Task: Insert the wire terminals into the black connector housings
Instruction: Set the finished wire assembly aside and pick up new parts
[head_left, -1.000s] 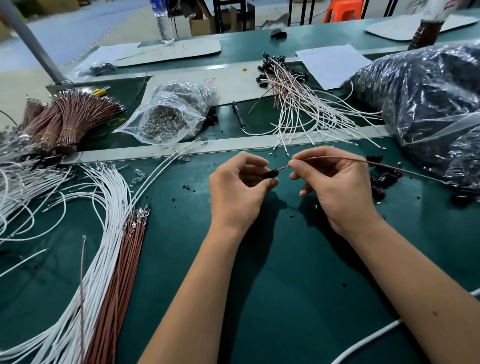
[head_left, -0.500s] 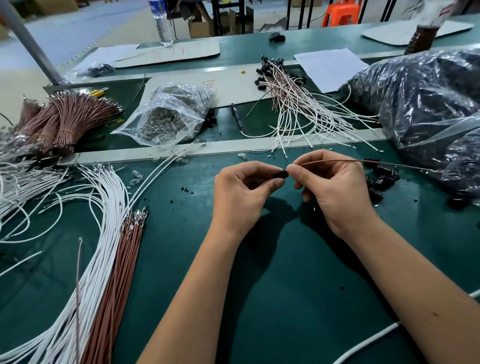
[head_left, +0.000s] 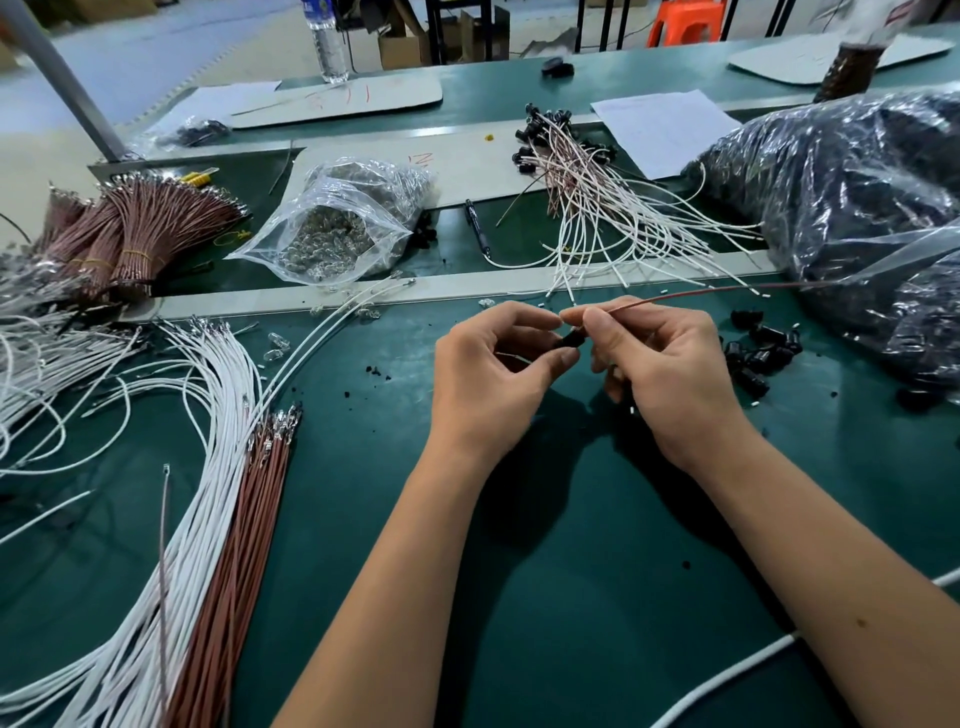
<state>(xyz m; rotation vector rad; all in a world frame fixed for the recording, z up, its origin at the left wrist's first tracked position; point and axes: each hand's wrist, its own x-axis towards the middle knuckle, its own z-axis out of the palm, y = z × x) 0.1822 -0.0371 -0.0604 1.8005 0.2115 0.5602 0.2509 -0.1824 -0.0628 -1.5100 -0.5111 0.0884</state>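
Both hands met above the smooth green bench (head_left: 519, 597), the left hand (head_left: 498, 374) pinching a small black connector housing (head_left: 573, 339) while the right hand (head_left: 660, 374) pinched a thin brown wire (head_left: 727, 292) at it.

Red handwritten marks on the white boards (head_left: 363, 96) are illegible.

2 hands: left hand (head_left: 493, 374), right hand (head_left: 660, 374). 1 black housing (head_left: 573, 339) and 1 brown wire (head_left: 727, 292) between them. 1 clear bag of terminals (head_left: 332, 228), 1 big bag of black parts (head_left: 857, 208), 1 water bottle (head_left: 327, 41), 1 pen (head_left: 478, 224). Loose housings (head_left: 761, 353), white wires (head_left: 208, 415): too many to count.
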